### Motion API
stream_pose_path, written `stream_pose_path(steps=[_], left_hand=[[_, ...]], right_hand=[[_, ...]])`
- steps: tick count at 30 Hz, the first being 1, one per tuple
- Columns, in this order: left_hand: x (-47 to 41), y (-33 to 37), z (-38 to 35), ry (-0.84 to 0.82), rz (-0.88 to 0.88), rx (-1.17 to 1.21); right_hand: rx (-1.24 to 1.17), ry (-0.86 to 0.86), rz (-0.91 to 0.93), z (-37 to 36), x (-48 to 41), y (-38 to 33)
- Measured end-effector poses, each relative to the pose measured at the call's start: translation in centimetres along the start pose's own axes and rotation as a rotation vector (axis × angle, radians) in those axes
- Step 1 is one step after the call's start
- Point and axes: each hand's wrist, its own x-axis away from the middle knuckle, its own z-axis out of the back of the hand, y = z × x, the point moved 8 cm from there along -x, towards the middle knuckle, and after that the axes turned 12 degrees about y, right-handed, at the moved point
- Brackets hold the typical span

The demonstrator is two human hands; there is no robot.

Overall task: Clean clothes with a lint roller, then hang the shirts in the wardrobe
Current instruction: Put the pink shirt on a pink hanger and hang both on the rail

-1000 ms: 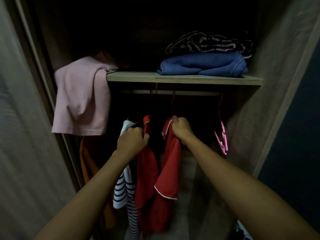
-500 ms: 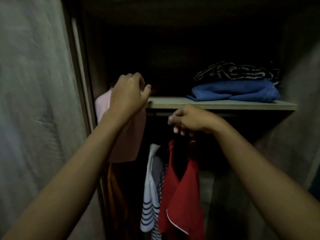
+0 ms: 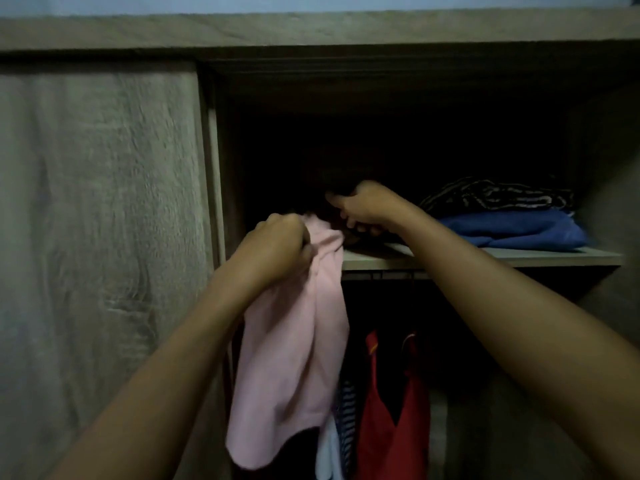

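A pink garment [image 3: 294, 341] hangs over the left end of the wardrobe shelf [image 3: 540, 255]. My left hand [image 3: 277, 247] grips its top edge at the shelf's corner. My right hand [image 3: 367, 206] reaches onto the shelf just right of it, fingers curled round something dark that I cannot make out. Below the shelf a red shirt [image 3: 394, 417] and a striped shirt [image 3: 343, 420] hang from the rail [image 3: 381, 274].
Folded blue jeans [image 3: 512, 228] with a dark striped garment [image 3: 495, 195] on top lie at the shelf's right. The sliding wardrobe door [image 3: 100, 237] covers the left side. The wardrobe's inside is dark.
Both hands rose from the hanging shirts to the shelf. The left hand took hold of the pink garment; the right reached into the shelf behind it. The camera tilted up.
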Motion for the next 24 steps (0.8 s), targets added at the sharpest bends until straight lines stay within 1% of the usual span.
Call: stream_pose_path(steps=[4, 6, 8, 10, 11, 12, 13, 14, 16, 17, 18, 20, 24], left_hand=[[2.3, 2.5, 0.8, -0.097, -0.188, 0.127], [2.9, 3.2, 0.7, -0.142, -0.236, 0.17], [3.2, 3.2, 0.5, -0.184, -0.241, 0.218], [3.4, 2.7, 0.5, -0.234, -0.203, 0.299], [3.4, 2.3, 0.8, -0.229, -0.173, 0.345], [3.2, 1.8, 1.4, -0.194, -0.146, 0.39], [3.0, 1.3, 2.1, -0.124, -0.13, 0.423], [2.7, 0.9, 3.0, -0.026, -0.121, 0.427], [2.4, -0.1, 4.4, 0.196, -0.087, 0.355], [2.3, -0.5, 4.8, 0.277, -0.048, 0.329], [2.2, -0.9, 4.9, 0.321, -0.002, 0.33], [2.2, -1.6, 4.6, 0.358, 0.072, 0.351], [2.5, -2.6, 4.0, 0.393, 0.139, 0.365]], right_hand=[[-0.007, -0.098, -0.092, -2.5, 0.3, -1.3], [0.113, -0.19, -0.057, -3.8, 0.7, -2.2], [0.28, -0.26, 0.003, -4.3, 1.1, -2.9], [0.328, -0.236, 0.092, -3.8, 0.9, -3.7], [0.326, -0.204, 0.136, -3.4, 0.9, -4.0], [0.304, -0.174, 0.168, -2.9, 1.1, -4.0], [0.254, -0.148, 0.184, -2.4, 1.5, -3.8], [0.188, -0.119, 0.191, -1.8, 2.0, -3.5], [0.08, -0.055, 0.205, -0.3, 3.6, -2.7], [0.056, -0.025, 0.23, 0.5, 4.6, -2.4], [0.048, 0.003, 0.27, 1.3, 5.6, -2.1], [0.046, 0.056, 0.344, 2.9, 7.7, -1.3], [0.002, 0.152, 0.423, 5.5, 11.6, 1.1]])
